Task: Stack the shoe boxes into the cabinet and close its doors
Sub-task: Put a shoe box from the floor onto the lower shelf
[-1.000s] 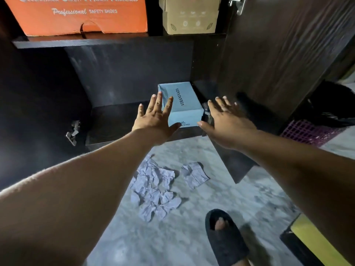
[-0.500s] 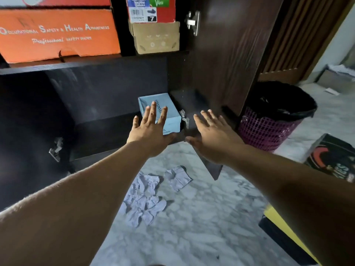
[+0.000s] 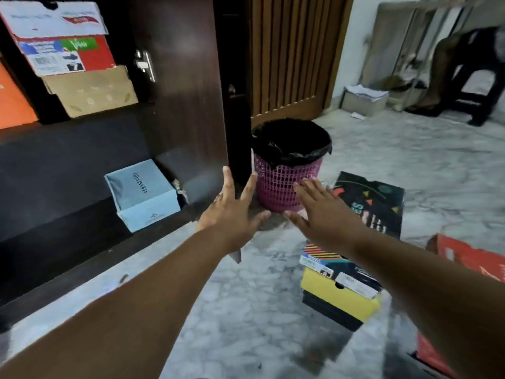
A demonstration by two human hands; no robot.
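The cabinet's dark lower shelf [image 3: 68, 214] carries one pale blue shoe box [image 3: 143, 195], set at its right end beside the open door, while the upper shelf [image 3: 82, 124] bears a tan cardboard box [image 3: 93, 91] with a red-and-white box [image 3: 62, 36] stacked on it — and an orange box [image 3: 12, 105] at the left edge. The grey marbled floor [image 3: 246, 310] holds a pink mesh bin [image 3: 284, 184] with a black liner, a black box with bright shapes [image 3: 371, 201], a black-and-yellow box [image 3: 338, 294] nearer the camera, and a red box [image 3: 470, 258] at the right — each directly on the stone.
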